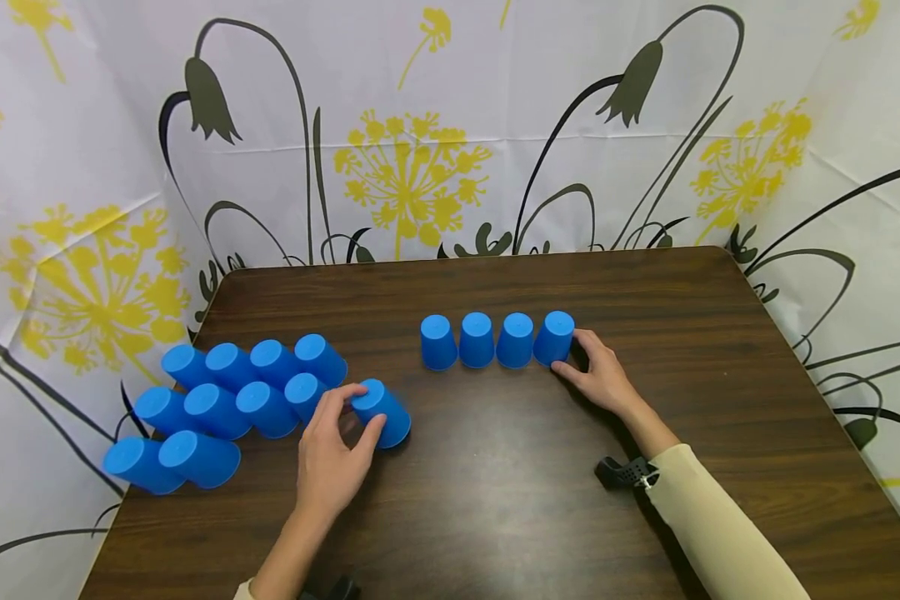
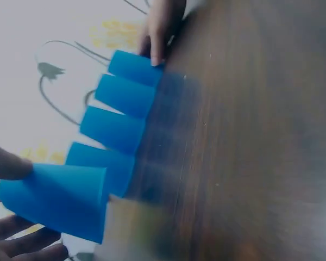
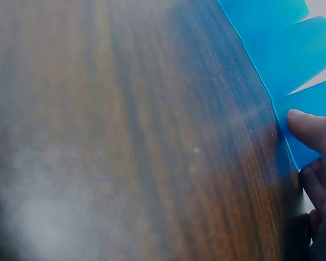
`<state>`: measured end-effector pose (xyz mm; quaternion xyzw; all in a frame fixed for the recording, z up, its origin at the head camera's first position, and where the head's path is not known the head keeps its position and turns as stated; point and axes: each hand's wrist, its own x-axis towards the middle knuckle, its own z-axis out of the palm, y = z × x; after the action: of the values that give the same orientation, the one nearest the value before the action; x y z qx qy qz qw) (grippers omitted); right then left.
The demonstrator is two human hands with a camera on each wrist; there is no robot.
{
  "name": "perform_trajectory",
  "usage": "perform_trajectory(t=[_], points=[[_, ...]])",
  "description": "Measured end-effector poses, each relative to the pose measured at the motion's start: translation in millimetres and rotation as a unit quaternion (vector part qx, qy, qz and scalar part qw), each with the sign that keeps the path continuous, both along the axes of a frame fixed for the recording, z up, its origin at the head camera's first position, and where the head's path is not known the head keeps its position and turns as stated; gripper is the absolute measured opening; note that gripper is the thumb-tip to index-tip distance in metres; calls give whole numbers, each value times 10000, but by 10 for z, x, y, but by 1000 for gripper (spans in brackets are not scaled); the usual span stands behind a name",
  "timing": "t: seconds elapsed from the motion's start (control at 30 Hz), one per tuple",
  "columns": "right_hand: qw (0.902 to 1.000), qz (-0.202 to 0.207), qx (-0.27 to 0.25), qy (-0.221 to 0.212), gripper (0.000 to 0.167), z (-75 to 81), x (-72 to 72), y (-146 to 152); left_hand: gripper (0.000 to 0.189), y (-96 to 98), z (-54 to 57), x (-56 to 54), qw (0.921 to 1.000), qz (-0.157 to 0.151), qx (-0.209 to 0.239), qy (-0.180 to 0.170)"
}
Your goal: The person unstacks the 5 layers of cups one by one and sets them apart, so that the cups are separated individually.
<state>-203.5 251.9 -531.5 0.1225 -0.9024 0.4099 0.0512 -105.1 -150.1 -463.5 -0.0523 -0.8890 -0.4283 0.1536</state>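
An upside-down blue cup (image 1: 384, 417) is in my left hand (image 1: 333, 458), gripped between the thumb and fingers at the right of the cup block. Whether its rim touches the table cannot be made out. In the left wrist view the same cup (image 2: 57, 201) shows large, with fingers on both sides. My right hand (image 1: 603, 375) holds the rightmost cup (image 1: 554, 337) of a short row near the back. Its thumb (image 3: 309, 128) lies against that cup's side in the right wrist view. The other upside-down cups in this row, such as the leftmost (image 1: 438, 343), stand close together.
Several more upside-down blue cups (image 1: 217, 410) stand in three rows at the table's left. The dark wooden table (image 1: 510, 508) ends at the back before a flower-patterned curtain (image 1: 450, 75). A black band (image 1: 621, 473) hangs at the right wrist.
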Motion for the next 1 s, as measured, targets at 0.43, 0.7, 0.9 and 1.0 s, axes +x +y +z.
perform_trajectory(t=[0.43,0.7,0.9,1.0], points=[[10000,-19,-2,-21,59,-23,16,3,50,-846,2,592,9692,2188,-966,594],[10000,-27,-15,14,59,-28,6,3,46,-1004,-60,551,9553,2578,-1401,361],[10000,-44,50,-41,58,-23,-4,4,42,-996,-91,500,9567,2592,-1291,286],[9999,-57,54,-72,59,-33,-4,8,42,-996,-103,480,9577,2554,-1302,244]])
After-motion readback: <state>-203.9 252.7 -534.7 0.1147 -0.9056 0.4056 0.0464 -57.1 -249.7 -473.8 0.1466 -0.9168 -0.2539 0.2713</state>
